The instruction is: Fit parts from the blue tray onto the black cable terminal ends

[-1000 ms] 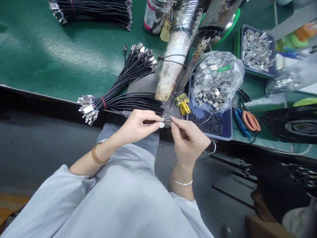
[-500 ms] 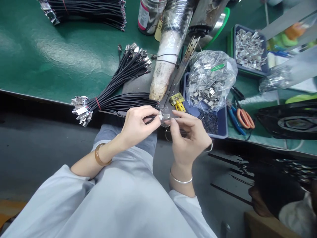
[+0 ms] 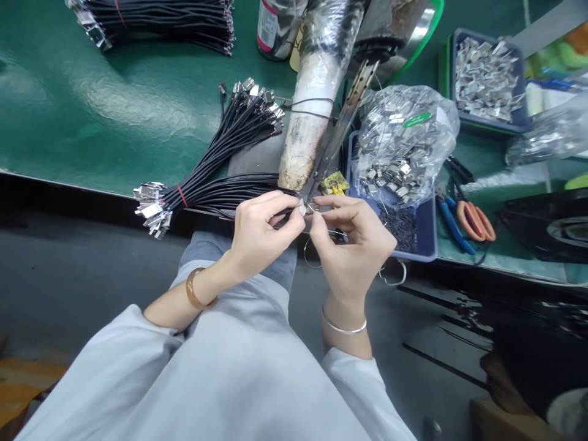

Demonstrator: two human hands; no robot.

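At the near edge of the green surface (image 3: 92,122), the left hand (image 3: 257,236) pinches a thin black cable with a small silver metal connector (image 3: 302,209) at its tip between thumb and forefinger. The right hand (image 3: 353,245), just right of it, pinches thin silver wire (image 3: 321,204) touching that connector. A tied bundle of black cables (image 3: 206,190) lies just beyond; a clear bag of metal shells (image 3: 399,147) sits right.

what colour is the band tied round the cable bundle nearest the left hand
Red, on the black cable bundle, band; clearest in the head view.
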